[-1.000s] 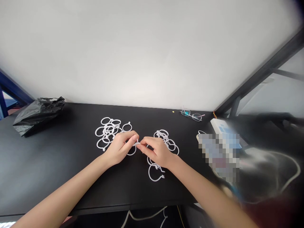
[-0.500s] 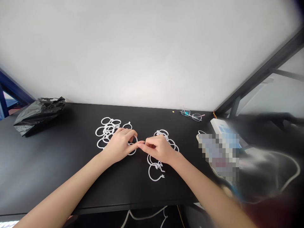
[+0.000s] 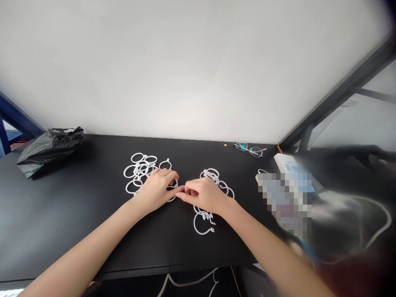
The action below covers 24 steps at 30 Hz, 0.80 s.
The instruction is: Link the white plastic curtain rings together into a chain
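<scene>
My left hand (image 3: 157, 186) is closed on a white plastic ring (image 3: 177, 182), whose curve shows between its thumb and fingers. Another white ring lies on the table just under that hand. My right hand (image 3: 206, 194) is pinched, its fingertips meeting the left thumb and fingertips; what lies between them is hidden. Left of my hands is a loose pile of white rings (image 3: 139, 169) with small clasps. More rings (image 3: 215, 175) lie behind and under my right hand. Nearer me, one ring (image 3: 194, 225) stands open at its clasp end.
The black table (image 3: 102, 231) meets a pale wall at the back. A black plastic bag (image 3: 51, 150) lies at the far left. Eyeglasses (image 3: 256, 152) rest at the back right, beside a white box (image 3: 283, 161) and a blurred-out item. Cables hang below the front edge.
My right hand has shifted slightly left and down, its fingertips pushing closer against the left ones. My left hand stays almost in place, still around the ring.
</scene>
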Each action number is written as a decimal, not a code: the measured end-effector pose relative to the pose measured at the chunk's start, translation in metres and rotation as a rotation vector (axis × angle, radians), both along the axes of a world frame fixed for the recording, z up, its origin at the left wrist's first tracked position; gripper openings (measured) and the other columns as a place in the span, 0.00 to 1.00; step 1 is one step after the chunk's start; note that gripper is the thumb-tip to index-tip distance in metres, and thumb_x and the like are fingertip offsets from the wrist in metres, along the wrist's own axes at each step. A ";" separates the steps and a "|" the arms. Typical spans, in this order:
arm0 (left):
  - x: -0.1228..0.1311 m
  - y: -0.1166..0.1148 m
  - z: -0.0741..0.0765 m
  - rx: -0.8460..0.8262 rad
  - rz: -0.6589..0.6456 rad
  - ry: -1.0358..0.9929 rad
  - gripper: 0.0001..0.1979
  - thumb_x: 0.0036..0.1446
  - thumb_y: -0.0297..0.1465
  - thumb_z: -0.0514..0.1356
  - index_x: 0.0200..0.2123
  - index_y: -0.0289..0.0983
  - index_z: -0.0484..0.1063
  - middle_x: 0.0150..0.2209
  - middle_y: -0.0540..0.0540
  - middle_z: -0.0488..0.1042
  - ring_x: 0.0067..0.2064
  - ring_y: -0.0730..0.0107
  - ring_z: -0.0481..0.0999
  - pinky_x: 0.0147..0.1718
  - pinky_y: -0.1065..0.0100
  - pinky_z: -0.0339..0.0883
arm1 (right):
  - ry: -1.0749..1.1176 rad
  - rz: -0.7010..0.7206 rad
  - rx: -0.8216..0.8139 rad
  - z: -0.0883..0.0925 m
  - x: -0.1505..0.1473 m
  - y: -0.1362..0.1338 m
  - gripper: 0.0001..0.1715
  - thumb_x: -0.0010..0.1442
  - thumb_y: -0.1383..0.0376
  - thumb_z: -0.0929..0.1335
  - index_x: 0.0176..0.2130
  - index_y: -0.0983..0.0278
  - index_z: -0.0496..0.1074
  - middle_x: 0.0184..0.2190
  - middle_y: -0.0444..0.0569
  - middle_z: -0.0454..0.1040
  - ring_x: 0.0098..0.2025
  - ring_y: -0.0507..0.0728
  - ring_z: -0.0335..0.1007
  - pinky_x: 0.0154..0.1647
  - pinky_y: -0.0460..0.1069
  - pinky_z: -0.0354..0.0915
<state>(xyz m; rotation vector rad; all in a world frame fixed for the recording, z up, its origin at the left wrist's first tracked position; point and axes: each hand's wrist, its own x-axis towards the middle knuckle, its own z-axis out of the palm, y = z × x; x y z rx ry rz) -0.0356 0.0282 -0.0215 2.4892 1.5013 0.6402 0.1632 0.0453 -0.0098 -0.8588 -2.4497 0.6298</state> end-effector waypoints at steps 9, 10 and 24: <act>-0.001 0.001 0.000 -0.031 -0.003 0.026 0.11 0.64 0.38 0.52 0.34 0.37 0.66 0.30 0.48 0.71 0.33 0.65 0.70 0.39 0.60 0.61 | -0.003 -0.021 0.003 -0.001 0.000 0.000 0.20 0.62 0.60 0.68 0.22 0.65 0.65 0.18 0.39 0.67 0.20 0.46 0.56 0.26 0.43 0.52; -0.001 0.001 0.000 -0.031 -0.004 0.027 0.11 0.64 0.37 0.52 0.34 0.37 0.66 0.30 0.48 0.71 0.33 0.65 0.70 0.39 0.60 0.61 | -0.003 -0.023 0.000 -0.001 0.000 0.000 0.20 0.61 0.60 0.68 0.22 0.65 0.65 0.17 0.39 0.66 0.19 0.46 0.56 0.26 0.43 0.52; 0.001 0.000 0.002 -0.016 -0.002 0.053 0.13 0.65 0.40 0.51 0.34 0.38 0.67 0.29 0.48 0.71 0.32 0.64 0.70 0.39 0.60 0.62 | -0.038 -0.024 0.012 -0.002 -0.001 -0.002 0.18 0.61 0.61 0.68 0.23 0.65 0.66 0.18 0.39 0.67 0.19 0.46 0.57 0.26 0.43 0.52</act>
